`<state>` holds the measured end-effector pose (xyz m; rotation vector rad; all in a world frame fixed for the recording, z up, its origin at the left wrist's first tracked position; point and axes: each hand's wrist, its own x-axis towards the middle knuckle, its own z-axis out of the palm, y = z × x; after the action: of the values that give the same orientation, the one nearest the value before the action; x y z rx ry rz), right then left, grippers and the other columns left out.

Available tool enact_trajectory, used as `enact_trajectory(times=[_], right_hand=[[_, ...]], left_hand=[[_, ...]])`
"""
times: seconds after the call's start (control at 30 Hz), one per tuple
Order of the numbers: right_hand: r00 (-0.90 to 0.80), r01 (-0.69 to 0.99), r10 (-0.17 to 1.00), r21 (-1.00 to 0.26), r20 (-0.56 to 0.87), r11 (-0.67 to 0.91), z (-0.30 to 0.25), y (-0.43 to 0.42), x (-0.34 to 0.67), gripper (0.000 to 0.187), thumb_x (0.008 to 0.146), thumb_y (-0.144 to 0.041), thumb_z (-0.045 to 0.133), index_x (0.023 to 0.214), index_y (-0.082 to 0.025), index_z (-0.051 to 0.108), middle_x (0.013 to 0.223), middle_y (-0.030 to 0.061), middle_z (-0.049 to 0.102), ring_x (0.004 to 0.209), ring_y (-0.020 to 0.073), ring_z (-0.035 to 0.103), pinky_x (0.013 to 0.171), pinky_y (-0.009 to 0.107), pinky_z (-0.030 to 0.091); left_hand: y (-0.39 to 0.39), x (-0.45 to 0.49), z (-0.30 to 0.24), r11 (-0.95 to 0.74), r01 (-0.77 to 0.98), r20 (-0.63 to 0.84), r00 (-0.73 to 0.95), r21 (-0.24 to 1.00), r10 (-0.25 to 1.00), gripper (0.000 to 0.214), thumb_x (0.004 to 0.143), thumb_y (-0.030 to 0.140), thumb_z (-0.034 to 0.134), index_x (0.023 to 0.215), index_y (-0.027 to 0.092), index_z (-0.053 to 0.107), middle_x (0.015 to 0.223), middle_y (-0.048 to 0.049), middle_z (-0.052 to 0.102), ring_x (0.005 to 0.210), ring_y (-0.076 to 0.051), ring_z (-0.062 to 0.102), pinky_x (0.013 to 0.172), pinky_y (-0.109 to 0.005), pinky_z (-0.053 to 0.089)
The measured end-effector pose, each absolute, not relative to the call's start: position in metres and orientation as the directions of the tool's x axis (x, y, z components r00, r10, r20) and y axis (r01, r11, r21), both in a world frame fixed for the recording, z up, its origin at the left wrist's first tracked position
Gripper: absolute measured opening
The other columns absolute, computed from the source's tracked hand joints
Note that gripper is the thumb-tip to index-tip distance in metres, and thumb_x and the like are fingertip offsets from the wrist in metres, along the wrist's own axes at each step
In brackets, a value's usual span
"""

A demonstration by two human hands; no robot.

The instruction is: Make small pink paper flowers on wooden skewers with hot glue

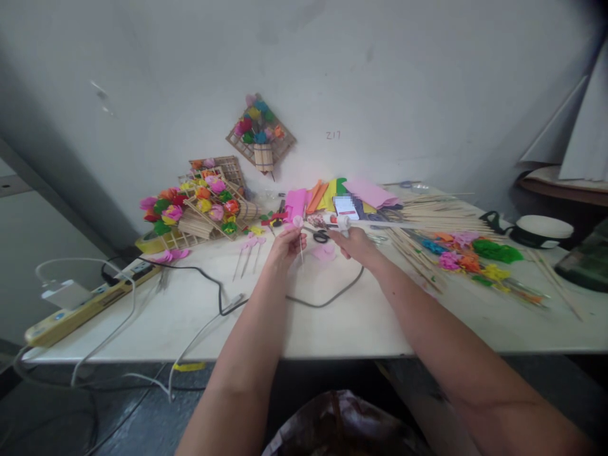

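Observation:
In the head view, my left hand [286, 246] pinches a thin stem with a pale pink paper flower [297, 221] at its top; the stem's lower end sticks out below my fingers. My right hand [355, 246] is closed around a white glue gun [342, 221]. Its front points left toward the flower; whether they touch I cannot tell. Black-handled scissors [322, 236] lie between my hands. Just below them are loose pink paper petals [324, 252]. Left of my left hand, several stems with pink petals [250, 242] lie on the table.
Finished flower panels [204, 209] are piled at the back left, and one hangs on the wall [260, 136]. A phone [346, 208] leans near coloured paper [370, 193]. Bamboo sticks [441, 212] and paper flowers [468, 259] lie right. A power strip [90, 307] and cables run left.

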<state>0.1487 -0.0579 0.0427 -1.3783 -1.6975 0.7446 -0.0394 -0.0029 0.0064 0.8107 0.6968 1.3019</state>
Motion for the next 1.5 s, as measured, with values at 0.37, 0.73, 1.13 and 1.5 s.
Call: enact_trajectory(times=[0.37, 0.73, 1.13, 1.5], right_hand=[[-0.088, 0.52, 0.981, -0.832, 0.172, 0.193, 0.0448, -0.0609, 0.1451, 0.041, 0.076, -0.055, 0.05, 0.059, -0.017, 0.051, 0.036, -0.0034, 0.043, 0.035, 0.0099, 0.043, 0.04, 0.023, 0.034], [-0.051, 0.515, 0.971, -0.827, 0.232, 0.225, 0.0469, -0.0621, 0.1466, 0.04, 0.078, -0.053, 0.048, 0.066, -0.015, 0.056, 0.038, -0.0034, 0.044, 0.036, 0.0102, 0.044, 0.04, 0.022, 0.034], [-0.041, 0.518, 0.96, -0.816, 0.275, 0.256, 0.0393, -0.0547, 0.1437, 0.038, 0.077, -0.051, 0.052, 0.065, -0.015, 0.056, 0.036, -0.0032, 0.043, 0.036, 0.0105, 0.045, 0.038, 0.021, 0.034], [-0.02, 0.502, 0.965, -0.832, 0.262, 0.236, 0.0395, -0.0553, 0.1433, 0.039, 0.077, -0.052, 0.052, 0.067, -0.015, 0.058, 0.037, -0.0031, 0.045, 0.036, 0.0111, 0.046, 0.039, 0.022, 0.036]], left_hand=[[-0.0003, -0.038, 0.0042, 0.07, -0.567, 0.024, 0.156, 0.821, 0.987, 0.005, 0.072, 0.009, 0.06, 0.076, 0.011, 0.058, 0.059, -0.0026, 0.062, 0.046, -0.009, 0.057, 0.048, -0.019, 0.047], [0.0015, -0.0381, 0.0027, 0.088, -0.564, 0.016, 0.176, 0.821, 0.984, 0.008, 0.071, 0.006, 0.061, 0.077, 0.01, 0.06, 0.06, -0.003, 0.062, 0.047, -0.009, 0.058, 0.049, -0.019, 0.048], [-0.002, -0.0354, 0.0054, 0.097, -0.542, 0.025, 0.214, 0.834, 0.977, 0.007, 0.07, 0.005, 0.059, 0.075, 0.009, 0.06, 0.057, -0.0029, 0.061, 0.046, -0.009, 0.056, 0.047, -0.018, 0.047], [-0.0019, -0.0346, 0.0063, 0.099, -0.519, 0.005, 0.195, 0.849, 0.981, 0.006, 0.071, 0.005, 0.06, 0.074, 0.01, 0.06, 0.058, -0.0028, 0.06, 0.047, -0.009, 0.056, 0.049, -0.019, 0.047]])
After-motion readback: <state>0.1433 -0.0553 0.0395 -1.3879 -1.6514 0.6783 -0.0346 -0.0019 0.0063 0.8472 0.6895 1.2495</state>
